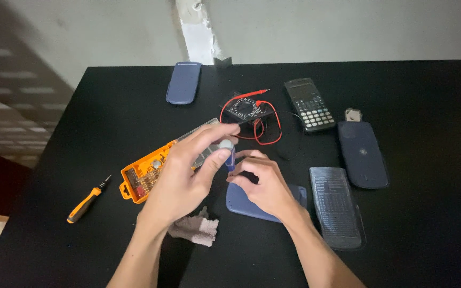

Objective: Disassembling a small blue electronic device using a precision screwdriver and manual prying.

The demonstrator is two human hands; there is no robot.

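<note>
Two hands over the black table (pixel 412 96): our left hand (pixel 182 178) pinches the cap of a small blue screwdriver (pixel 230 158), right hand (pixel 262 184) closed around its lower shaft, tip on the blue calculator body (pixel 241 207); orange bit case (pixel 142 178) just left

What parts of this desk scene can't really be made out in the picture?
- Head view: most of the blue device is covered by the right hand.
- Head view: the tip of the small blue screwdriver is hidden between the right hand and the left hand.
- Head view: the bits in the orange case are too small to tell apart, and the left hand covers part of it.
- Head view: the multimeter dial marks are too small.
</note>
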